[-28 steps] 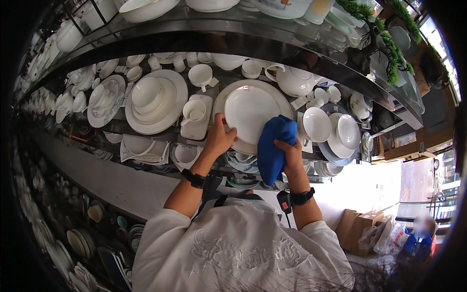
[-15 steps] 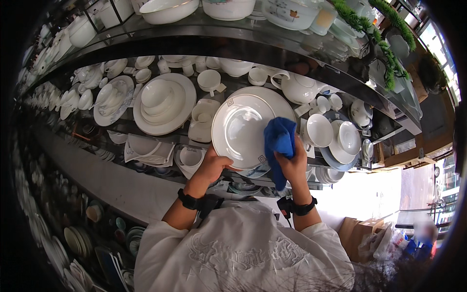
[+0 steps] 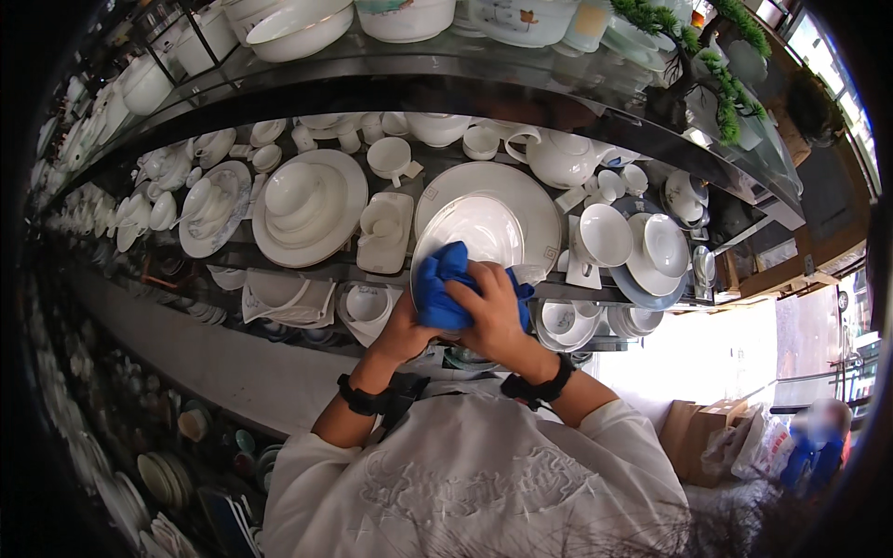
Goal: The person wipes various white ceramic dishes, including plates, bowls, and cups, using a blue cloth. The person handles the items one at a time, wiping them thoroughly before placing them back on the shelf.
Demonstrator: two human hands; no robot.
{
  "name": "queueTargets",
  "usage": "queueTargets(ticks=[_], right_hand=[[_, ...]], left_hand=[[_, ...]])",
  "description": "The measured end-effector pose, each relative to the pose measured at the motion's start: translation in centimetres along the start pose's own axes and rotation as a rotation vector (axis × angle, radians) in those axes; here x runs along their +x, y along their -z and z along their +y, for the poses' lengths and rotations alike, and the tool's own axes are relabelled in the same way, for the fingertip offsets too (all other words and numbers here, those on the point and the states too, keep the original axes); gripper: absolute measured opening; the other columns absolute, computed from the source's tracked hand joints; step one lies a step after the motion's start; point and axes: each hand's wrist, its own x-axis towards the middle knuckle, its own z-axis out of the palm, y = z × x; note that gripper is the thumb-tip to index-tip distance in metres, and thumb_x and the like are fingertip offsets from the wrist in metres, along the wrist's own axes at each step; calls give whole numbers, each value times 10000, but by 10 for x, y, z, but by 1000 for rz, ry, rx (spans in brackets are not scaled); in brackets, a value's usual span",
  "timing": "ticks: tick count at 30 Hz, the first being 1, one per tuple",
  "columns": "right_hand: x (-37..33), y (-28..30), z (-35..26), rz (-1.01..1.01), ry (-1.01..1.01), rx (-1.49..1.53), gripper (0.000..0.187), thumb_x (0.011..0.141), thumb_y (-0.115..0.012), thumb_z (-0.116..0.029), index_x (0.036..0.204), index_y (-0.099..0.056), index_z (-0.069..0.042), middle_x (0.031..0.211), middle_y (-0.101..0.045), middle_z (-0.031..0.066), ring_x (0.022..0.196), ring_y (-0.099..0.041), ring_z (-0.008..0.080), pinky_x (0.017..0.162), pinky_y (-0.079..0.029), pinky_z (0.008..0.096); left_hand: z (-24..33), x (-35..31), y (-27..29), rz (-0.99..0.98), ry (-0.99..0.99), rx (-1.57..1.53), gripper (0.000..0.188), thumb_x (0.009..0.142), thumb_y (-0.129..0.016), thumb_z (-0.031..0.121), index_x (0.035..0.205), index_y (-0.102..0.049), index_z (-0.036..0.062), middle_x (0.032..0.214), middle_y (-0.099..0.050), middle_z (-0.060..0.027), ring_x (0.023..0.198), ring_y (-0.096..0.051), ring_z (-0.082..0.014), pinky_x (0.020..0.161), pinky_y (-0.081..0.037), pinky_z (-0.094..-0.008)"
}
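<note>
A white plate (image 3: 479, 226) is held up over the shelf, tilted, with its near part covered by my hands and a cloth. My left hand (image 3: 404, 331) grips its lower left edge, the fingers partly hidden under the plate. A blue cloth (image 3: 441, 286) lies bunched against the plate's front. Over it, my right hand (image 3: 494, 314) is closed on the cloth, fingers bent and pressing it to the plate near my left hand. Behind the held plate, a larger white plate (image 3: 540, 206) with a patterned rim lies on the shelf.
Close around stand a teapot (image 3: 561, 160), a cup and saucer set (image 3: 381, 223) and stacked bowls on plates (image 3: 307, 195). Above runs a dark shelf edge (image 3: 391, 98) bearing large bowls. Cups on a lower shelf (image 3: 367, 302) sit beneath my hands. Cardboard boxes (image 3: 693, 432) are at right.
My right hand has moved left with the blue cloth, from the plate's right edge across to its lower left. The plate has shifted and tilted, showing more of the larger plate behind.
</note>
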Motion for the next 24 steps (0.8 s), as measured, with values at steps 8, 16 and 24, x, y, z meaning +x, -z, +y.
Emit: queueTargets(ticks=[8,16,24], right_hand=[[22,-5,41,223,-306,-190,599,587,-685,-18,1174,-603,-99,1156,-524,219,1019,-514,407,853,-454,456],[9,-6,-8,-81,-160,70,624,552,-721,-21,1153,-619,-154,1148,-523,154,1027,-512,371,821,-465,440],[-1,10,8,-94,-131,8,546,546,-671,19,1071,-639,-129,1116,-540,142,1010,-521,360,816,-451,433]], left_hand=[[25,3,-13,30,228,-299,634,738,-559,-78,1349,-399,-19,1242,-566,-106,1123,-565,-188,965,-464,-339],[24,6,3,100,245,-704,839,626,-613,-36,1417,-339,26,1304,-519,-129,1191,-537,-254,954,-490,-367],[29,17,-24,315,24,-404,734,583,-591,-68,1305,-468,-14,1202,-587,-101,1100,-582,-217,947,-479,-334]])
